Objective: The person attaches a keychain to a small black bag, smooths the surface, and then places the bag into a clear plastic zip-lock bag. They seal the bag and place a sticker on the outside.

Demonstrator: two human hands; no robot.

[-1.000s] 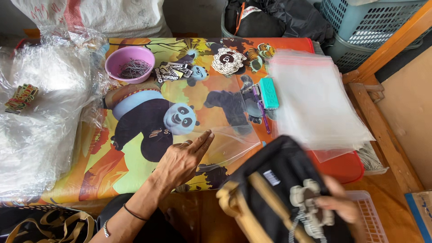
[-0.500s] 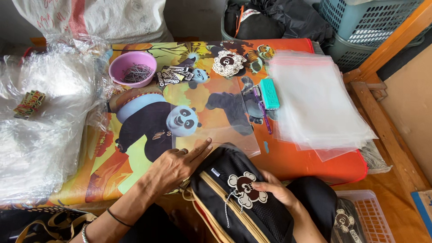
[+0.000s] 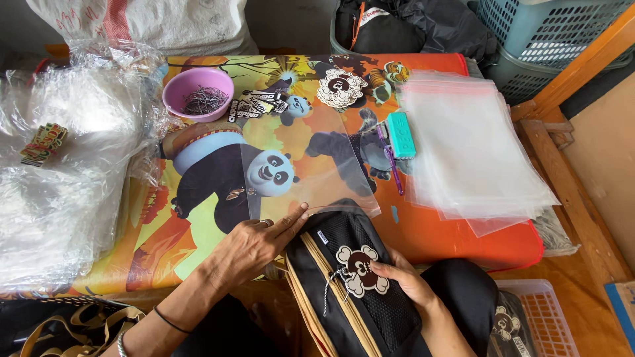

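Since half a second ago the black bag (image 3: 357, 291) has slid a little further up under the clear sleeve (image 3: 311, 165), and the right hand (image 3: 403, 281) has shifted onto its mesh front. The bag lies at the table's near edge, at 6 o'clock in view, its top corner tucked just beneath the sleeve's lower rim. The right hand lies flat and loosely open on the mesh, fingertips touching a brown skull-shaped tag (image 3: 359, 270); it grips nothing. The left hand (image 3: 254, 241), at 9 o'clock from the bag, is spread open, palm down on the table (image 3: 456, 238), its fingers pressing the sleeve's bottom edge and touching the bag's corner. At 12 o'clock, well beyond the sleeve, lie stickers (image 3: 254, 106) and a round patch (image 3: 340, 87). At 11 o'clock stands a pink bowl (image 3: 198, 92) of metal clips. At 2 o'clock a teal block (image 3: 401, 134) lies beside a stack of bags (image 3: 473, 152). Crumpled plastic (image 3: 59, 178) fills 9 o'clock.
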